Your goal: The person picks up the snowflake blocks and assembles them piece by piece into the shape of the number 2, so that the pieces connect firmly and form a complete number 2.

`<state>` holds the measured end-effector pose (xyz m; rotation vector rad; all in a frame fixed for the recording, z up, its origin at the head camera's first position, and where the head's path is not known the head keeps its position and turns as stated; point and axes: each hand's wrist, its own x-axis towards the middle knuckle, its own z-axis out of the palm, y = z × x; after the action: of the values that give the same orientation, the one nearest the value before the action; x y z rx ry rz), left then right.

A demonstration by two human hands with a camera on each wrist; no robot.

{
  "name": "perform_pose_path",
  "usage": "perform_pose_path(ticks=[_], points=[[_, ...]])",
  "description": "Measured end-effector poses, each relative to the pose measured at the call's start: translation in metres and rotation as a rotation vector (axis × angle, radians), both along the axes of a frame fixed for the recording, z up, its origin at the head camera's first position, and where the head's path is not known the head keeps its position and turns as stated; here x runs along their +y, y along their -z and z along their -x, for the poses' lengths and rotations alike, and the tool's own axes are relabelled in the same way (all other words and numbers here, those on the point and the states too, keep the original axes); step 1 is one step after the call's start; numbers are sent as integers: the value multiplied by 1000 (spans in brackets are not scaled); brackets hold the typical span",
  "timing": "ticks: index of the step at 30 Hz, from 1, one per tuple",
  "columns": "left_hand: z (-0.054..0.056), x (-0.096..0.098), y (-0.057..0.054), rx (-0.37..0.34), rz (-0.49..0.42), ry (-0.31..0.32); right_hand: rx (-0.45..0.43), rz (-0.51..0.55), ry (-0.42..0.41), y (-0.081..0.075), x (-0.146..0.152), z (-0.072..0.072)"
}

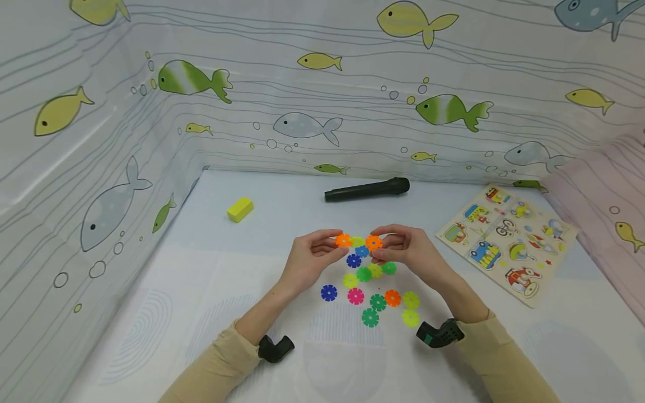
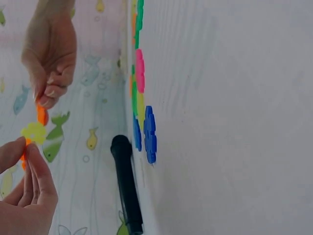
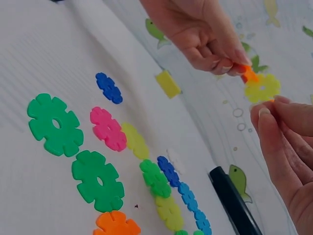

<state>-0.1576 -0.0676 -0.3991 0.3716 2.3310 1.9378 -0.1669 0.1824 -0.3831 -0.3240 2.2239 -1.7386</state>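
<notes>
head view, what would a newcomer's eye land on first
Likely the two orange discs, one pinched in the left hand and one in the right hand, with a yellow disc between them. Next, the colourful loose discs spread on the table, lower in view.

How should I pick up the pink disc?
I'd pinch the pink disc by its notched rim, reaching down from above on the near side: it lies flat, a yellow disc crowds its far edge, and nothing touches its near edge.
</notes>
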Motion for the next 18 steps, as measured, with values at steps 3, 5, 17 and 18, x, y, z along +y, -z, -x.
perform_pose_path(ticks=[3, 5, 17, 18], points=[[0, 0, 0, -3, -2, 1, -8, 4, 2, 0, 0, 0], [0, 0, 0, -2, -4, 2, -13, 9, 1, 1, 0, 0], [0, 0, 1, -5, -5, 15, -24, -15, -9, 1, -1, 0], [0, 0, 1, -6, -6, 16, -25, -17, -10, 1, -2, 0]])
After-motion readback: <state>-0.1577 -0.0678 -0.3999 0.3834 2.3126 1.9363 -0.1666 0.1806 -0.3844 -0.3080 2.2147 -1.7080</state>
